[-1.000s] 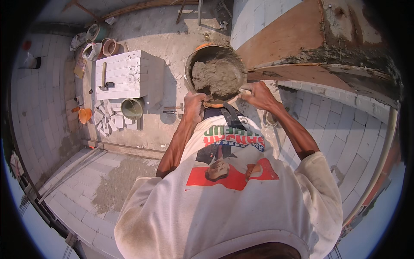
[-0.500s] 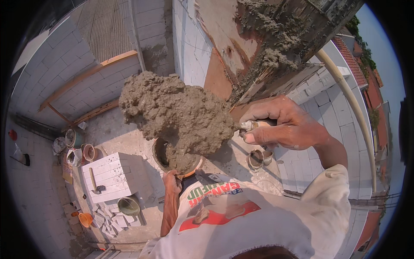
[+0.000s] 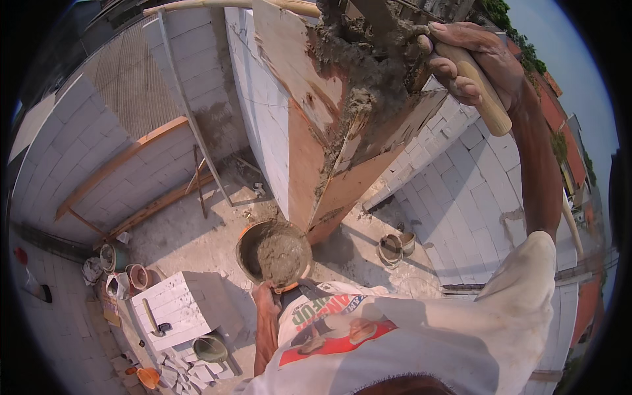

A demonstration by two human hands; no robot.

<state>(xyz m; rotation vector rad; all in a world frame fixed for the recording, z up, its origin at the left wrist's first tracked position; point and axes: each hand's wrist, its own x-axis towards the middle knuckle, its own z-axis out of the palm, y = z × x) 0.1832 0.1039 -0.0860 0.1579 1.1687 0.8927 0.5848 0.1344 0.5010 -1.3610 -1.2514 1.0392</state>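
My right hand (image 3: 507, 66), raised at the upper right, is wrapped round the wooden handle (image 3: 475, 89) of a trowel. Its blade end reaches into wet grey concrete (image 3: 382, 76) at the top of a plywood form (image 3: 306, 141), where I cannot make the blade out clearly. Concrete smears run down the form's corner and faces. Low in front of my body, my left hand (image 3: 266, 301) grips the rim of a bucket (image 3: 242, 247). More wet concrete (image 3: 282, 257) lies inside the bucket.
White blocks (image 3: 172, 309) are stacked at the lower left with a hammer (image 3: 155, 318) on top. Several buckets and broken block pieces (image 3: 187, 374) lie nearby. Light block walls (image 3: 461, 197) surround the floor. Two small buckets (image 3: 390, 249) stand right of the form.
My right hand has moved up and away to the top of the form. The big load of concrete on the trowel is now off it, at the form's top. My left hand stays at the bucket.
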